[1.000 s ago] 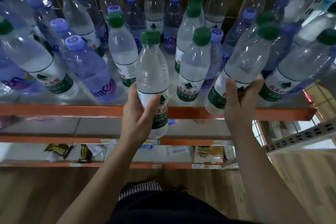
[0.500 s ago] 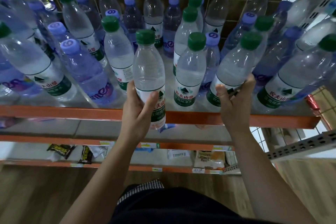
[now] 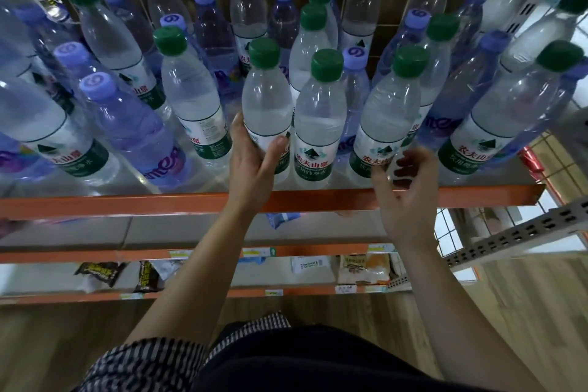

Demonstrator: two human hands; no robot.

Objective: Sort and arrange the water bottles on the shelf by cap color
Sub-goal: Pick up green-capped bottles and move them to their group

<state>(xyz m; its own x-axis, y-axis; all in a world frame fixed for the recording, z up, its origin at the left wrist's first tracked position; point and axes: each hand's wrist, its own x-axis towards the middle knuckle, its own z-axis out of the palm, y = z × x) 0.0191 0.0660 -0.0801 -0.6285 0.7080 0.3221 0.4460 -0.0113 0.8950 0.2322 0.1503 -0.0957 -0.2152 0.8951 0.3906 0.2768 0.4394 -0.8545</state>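
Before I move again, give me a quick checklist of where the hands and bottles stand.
1. Left hand gripping the held green-cap bottle: ok.
2. Right hand free, fingers open: ok.
3. Right hand clear of the right green-cap bottle: cannot tell.
4. Held bottle's base down on the shelf: cannot tell, the hand hides it.
5. Caps sorted by colour: not ok; a purple-cap bottle stands among green ones.
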